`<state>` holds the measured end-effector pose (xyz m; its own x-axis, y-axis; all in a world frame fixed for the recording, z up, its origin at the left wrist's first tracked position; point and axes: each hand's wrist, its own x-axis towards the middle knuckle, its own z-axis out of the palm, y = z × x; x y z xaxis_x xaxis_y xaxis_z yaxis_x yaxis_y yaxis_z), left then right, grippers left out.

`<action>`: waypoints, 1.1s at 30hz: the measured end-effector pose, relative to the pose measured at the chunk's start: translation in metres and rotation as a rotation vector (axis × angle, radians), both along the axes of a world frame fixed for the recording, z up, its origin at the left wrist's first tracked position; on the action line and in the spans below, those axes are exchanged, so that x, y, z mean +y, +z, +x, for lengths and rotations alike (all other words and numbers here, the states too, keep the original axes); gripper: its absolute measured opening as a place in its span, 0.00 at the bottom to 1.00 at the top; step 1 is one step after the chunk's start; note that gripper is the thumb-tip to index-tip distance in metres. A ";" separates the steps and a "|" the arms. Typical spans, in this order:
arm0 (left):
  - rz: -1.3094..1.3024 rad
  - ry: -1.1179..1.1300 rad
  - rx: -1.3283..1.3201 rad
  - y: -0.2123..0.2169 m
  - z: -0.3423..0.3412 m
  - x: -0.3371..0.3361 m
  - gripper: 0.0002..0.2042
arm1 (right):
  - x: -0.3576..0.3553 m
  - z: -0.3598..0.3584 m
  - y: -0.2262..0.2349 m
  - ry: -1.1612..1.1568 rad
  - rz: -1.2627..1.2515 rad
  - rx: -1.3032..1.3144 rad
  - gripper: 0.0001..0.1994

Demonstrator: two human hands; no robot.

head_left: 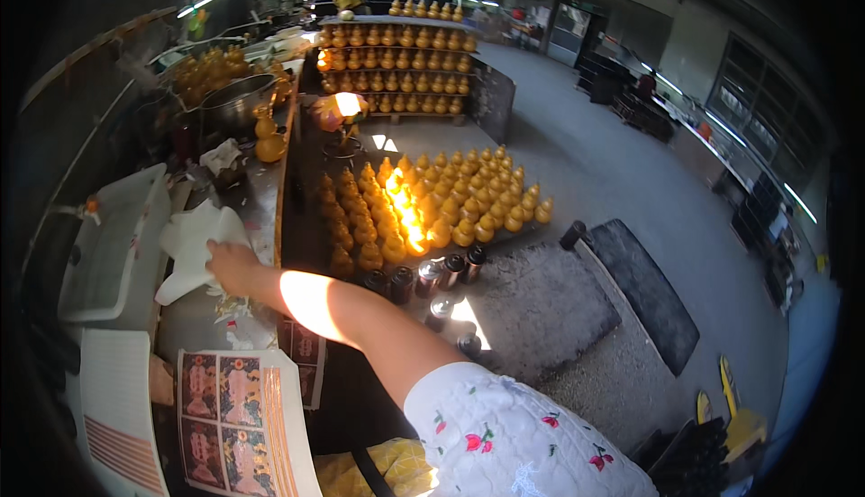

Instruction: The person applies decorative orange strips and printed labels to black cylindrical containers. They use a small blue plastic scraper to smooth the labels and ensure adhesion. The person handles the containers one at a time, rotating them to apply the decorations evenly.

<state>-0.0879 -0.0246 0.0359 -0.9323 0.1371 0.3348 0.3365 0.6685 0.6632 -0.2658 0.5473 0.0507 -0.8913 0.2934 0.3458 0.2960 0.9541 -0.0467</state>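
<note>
My right hand [236, 267] reaches across to the worktop on the left, its bare forearm crossing the middle of the view below a white sleeve with red flowers. Its fingers are closed on the edge of a crumpled white cloth [200, 243] lying on the worktop; the fingertips are partly hidden. Beside the cloth stands a white plastic tub [115, 303] holding water. Nearer to me lies a sheet of printed decals [293, 443], pinkish and dark with orange strips. My left hand does not show.
Rows of golden gourd-shaped bottles [468, 200] stand on the floor beyond the worktop, more on a rack [396, 114]. Several dark spray cans [428, 278] stand by a grey slab [550, 308]. A metal pot [236, 105] and one golden gourd bottle [268, 141] sit farther along the worktop.
</note>
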 end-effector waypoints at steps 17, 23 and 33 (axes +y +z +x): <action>-0.092 -0.070 0.073 0.012 -0.013 0.038 0.61 | -0.133 0.047 -0.028 0.280 -0.735 0.304 0.12; -0.184 -0.044 -0.067 0.035 -0.020 0.041 0.63 | -0.278 0.113 0.034 0.871 -1.147 -0.103 0.25; 0.052 -0.044 0.010 0.029 0.004 0.028 0.67 | -0.349 0.137 0.037 0.923 -1.311 -0.266 0.38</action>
